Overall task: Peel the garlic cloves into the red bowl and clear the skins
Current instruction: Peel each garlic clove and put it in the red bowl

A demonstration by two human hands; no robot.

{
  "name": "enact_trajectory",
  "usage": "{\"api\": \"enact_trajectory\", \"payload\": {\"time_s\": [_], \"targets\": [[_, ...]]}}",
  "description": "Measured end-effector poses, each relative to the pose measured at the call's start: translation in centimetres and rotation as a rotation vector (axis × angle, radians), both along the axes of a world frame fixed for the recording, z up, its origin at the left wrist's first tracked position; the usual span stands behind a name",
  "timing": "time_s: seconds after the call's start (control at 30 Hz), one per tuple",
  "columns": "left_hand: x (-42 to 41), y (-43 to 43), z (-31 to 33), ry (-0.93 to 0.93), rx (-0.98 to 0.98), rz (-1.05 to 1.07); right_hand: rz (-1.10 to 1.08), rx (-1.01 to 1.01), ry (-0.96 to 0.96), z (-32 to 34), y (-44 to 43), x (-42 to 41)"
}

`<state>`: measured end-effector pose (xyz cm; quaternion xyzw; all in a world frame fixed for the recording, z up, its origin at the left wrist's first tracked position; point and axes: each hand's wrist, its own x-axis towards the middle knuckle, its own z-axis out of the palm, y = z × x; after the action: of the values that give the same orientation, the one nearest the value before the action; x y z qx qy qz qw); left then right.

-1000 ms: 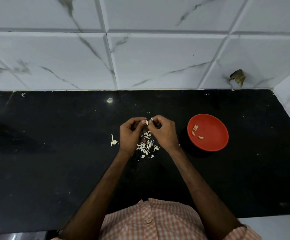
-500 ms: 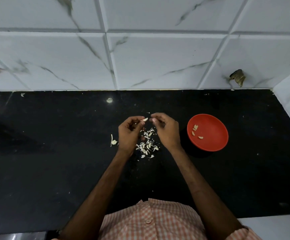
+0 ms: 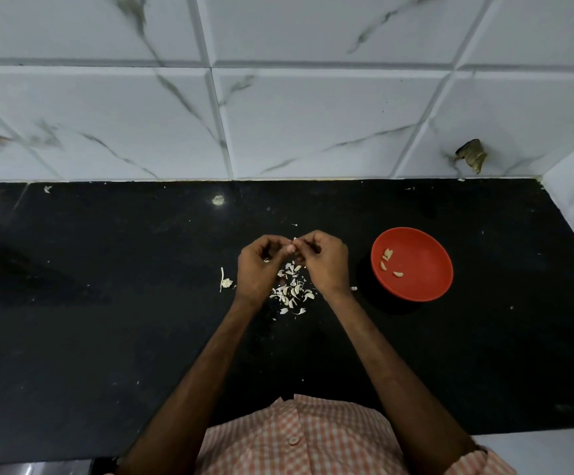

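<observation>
A garlic clove [image 3: 294, 240] is pinched between both hands' fingertips, left of the red bowl [image 3: 426, 269]. The left hand [image 3: 257, 269] and right hand [image 3: 327, 265] meet on it, fingers curled. It is probably best to steady it with one hand and strip with the other, so that flakes drop onto the skin pile [image 3: 292, 291] left of the bowl. Peeled cloves [image 3: 387, 255] lie inside it.
</observation>
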<state>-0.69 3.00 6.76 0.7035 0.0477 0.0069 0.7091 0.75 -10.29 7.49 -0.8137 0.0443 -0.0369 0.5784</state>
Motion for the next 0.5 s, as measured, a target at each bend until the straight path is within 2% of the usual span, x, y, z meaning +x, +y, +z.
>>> {"api": "enact_trajectory", "payload": {"time_s": [0.13,0.2,0.3,0.5], "targets": [[0.1,0.1,0.0,-0.052,-0.018,-0.042,0.113,-0.158,-0.08,0.5,-0.3,0.1],[0.1,0.1,-0.3,-0.072,-0.016,-0.061,0.136,-0.18,-0.035,0.5,-0.3,0.3],[0.1,-0.2,-0.3,-0.079,-0.033,-0.079,0.128,-0.108,0.086,0.3,-0.2,0.4],[0.3,-0.3,-1.0,-0.032,-0.05,-0.073,-0.013,0.032,0.162,-0.4,0.1,0.5]]}}
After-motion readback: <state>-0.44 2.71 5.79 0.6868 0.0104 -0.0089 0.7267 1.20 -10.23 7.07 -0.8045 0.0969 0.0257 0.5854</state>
